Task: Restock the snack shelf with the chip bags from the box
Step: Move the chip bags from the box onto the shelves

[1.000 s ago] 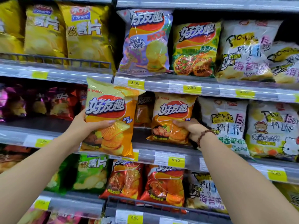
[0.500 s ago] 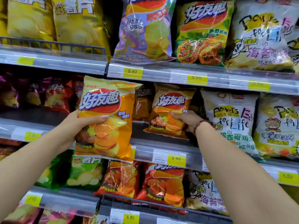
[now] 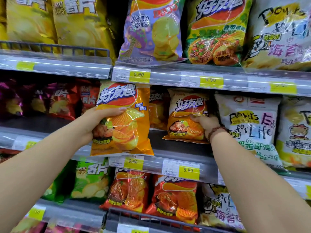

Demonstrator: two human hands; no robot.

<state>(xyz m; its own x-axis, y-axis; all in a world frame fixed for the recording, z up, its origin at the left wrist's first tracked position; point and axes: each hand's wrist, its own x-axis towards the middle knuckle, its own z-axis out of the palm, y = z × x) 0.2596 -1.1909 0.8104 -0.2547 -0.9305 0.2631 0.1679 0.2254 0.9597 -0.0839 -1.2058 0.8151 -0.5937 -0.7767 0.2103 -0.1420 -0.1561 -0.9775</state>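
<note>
My left hand [image 3: 99, 121] grips an orange chip bag [image 3: 123, 125] by its left side, holding it upright in front of the middle shelf's front edge [image 3: 168, 163]. My right hand [image 3: 206, 124], with a bead bracelet on the wrist, grips a second, matching orange chip bag [image 3: 186, 115] that stands on the middle shelf. Between the two bags, further back on the shelf, stands another orange bag [image 3: 157, 111] in shadow. The box is not in view.
White bags [image 3: 249, 125] stand right of my right hand. Dark red and purple bags [image 3: 55, 100] fill the middle shelf's left part. The upper shelf [image 3: 168, 74] holds yellow, purple and green bags; the lower shelf holds green and red ones [image 3: 129, 190].
The view has come closer to the shelf. My left hand has carried its bag a little up and in toward the middle shelf. My right hand keeps its grip on the shelved bag.
</note>
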